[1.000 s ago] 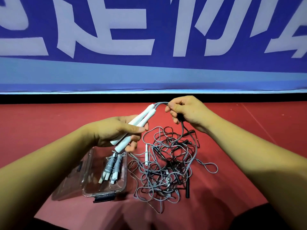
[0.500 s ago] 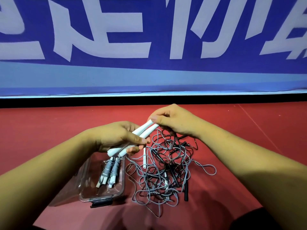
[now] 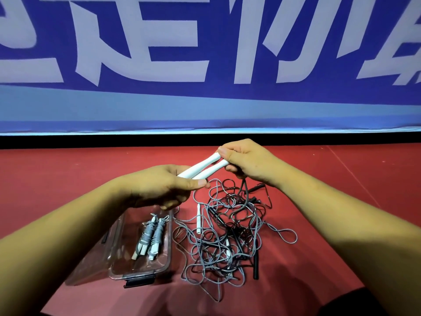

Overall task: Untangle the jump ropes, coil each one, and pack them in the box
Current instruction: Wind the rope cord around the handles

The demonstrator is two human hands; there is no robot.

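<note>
Backdrop: blue banner (image 3: 227,99) with large white characters, a black strip along its foot. Surface: red floor (image 3: 57,179).

Item 1. Pair of white handles (image 3: 205,168), held side by side and slanting up to the right, raised above the floor. Left hand (image 3: 159,188) holds their lower ends, grip clamped round both with the thumb across the front. Right hand (image 3: 248,160) holds their upper ends, grip pinched on the tips between thumb and fingers.

Item 2. Grey cord (image 3: 245,193), hanging from under the right hand down into the pile below.

Item 3. Tangle of jump ropes (image 3: 218,247), grey and dark cords heaped on the floor under the hands, just right of the box. Among the loops: one loose white handle (image 3: 198,218) near the left edge, one black handle (image 3: 255,263) at the right edge.

Item 4. Clear plastic box (image 3: 169,252), open, on the floor below the left hand, black latch (image 3: 139,281) at the near end. Its clear lid (image 3: 91,265) lies along the left side.

Item 5. Two coiled jump ropes (image 3: 150,238), grey cord wound round white handles, lying side by side inside the box.
</note>
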